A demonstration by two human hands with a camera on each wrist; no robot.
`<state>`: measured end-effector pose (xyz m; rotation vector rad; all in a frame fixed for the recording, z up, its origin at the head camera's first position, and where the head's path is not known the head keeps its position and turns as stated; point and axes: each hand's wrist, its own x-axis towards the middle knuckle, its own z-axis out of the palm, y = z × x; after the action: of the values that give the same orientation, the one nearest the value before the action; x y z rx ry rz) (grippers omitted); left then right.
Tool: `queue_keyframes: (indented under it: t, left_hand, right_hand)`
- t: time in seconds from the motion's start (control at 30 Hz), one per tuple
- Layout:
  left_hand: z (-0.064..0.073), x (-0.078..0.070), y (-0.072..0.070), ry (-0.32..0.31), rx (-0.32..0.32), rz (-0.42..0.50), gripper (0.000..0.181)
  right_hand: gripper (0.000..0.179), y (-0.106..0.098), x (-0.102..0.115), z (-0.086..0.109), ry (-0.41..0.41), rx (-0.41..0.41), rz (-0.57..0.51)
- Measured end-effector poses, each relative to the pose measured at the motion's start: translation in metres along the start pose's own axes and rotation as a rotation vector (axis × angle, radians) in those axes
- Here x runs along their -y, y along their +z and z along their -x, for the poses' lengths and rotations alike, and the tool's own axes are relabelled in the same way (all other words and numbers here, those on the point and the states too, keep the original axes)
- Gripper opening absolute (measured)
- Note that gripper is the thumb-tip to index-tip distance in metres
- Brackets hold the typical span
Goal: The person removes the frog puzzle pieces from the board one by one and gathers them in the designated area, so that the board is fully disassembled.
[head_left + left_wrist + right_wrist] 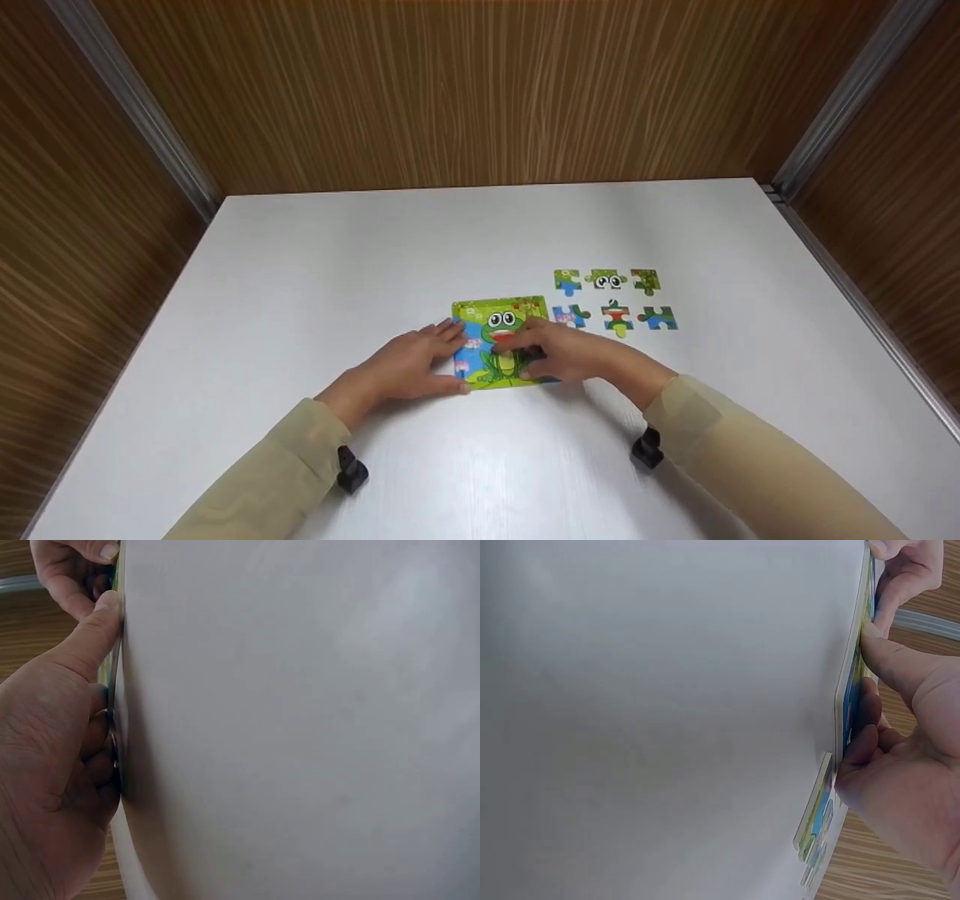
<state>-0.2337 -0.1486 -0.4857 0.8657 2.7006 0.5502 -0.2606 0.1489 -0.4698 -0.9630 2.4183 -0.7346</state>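
Note:
A square frog puzzle board (506, 366) lies flat on the white table, with its frog picture face up. My left hand (409, 364) rests along the board's left edge, the fingers near the upper left and the thumb at the lower left corner. Over the board's right half is my right hand (566, 351), index finger on the frog's mouth area and thumb low on the right side. In the right wrist view, the right thumb (900, 664) touches the board's face. Part of the picture is hidden under this hand; no loose piece shows in it.
Several loose jigsaw pieces lie in two rows right of the board, among them one with the frog's eyes (607, 280) and one with its red mouth (617, 318). Wood-grain panels (480, 90) stand behind and beside the table (315, 262).

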Motion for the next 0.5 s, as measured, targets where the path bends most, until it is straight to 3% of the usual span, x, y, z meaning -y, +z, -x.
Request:
queue_keyframes:
  t: [0.5]
  left_hand:
    - [-0.0034, 0.0021, 0.0019, 0.001, -0.005, 0.022, 0.087]
  right_hand:
    - [0.049, 0.0010, -0.0035, 0.0001, -0.010, 0.008, -0.026]
